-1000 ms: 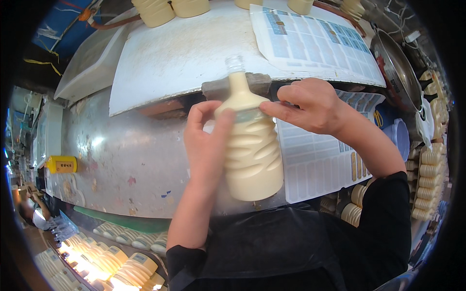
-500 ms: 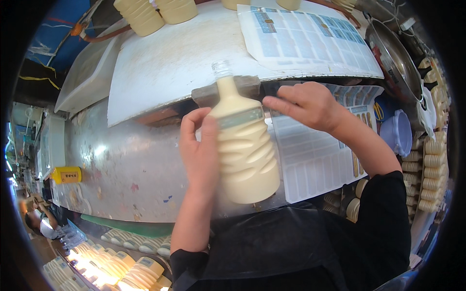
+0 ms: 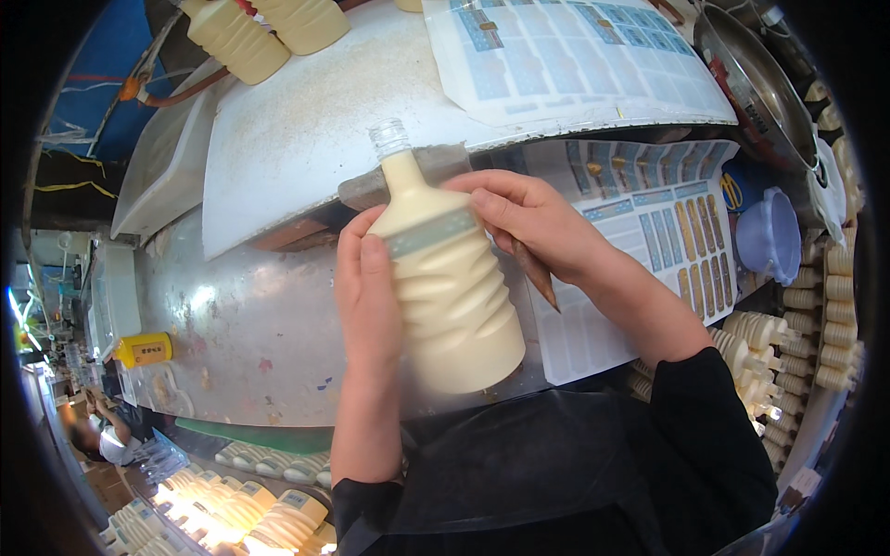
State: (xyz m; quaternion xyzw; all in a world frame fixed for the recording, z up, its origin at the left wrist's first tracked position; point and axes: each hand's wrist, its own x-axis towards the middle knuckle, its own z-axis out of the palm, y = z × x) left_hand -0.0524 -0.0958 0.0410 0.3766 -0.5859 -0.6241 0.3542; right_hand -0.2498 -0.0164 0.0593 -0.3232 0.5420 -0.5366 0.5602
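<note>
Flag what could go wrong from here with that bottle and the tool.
The pointed brown tool juts from the right hand, its tip over the sticker sheet in this view; lowering it might scratch a sticker.

The blue-grey band crosses the bottle's shoulder between both hands, so uneven pressure could crease or skew it.

The cream bottle has a rounded body, its neck over a grey block; it might roll if the left hand loosens.
</note>
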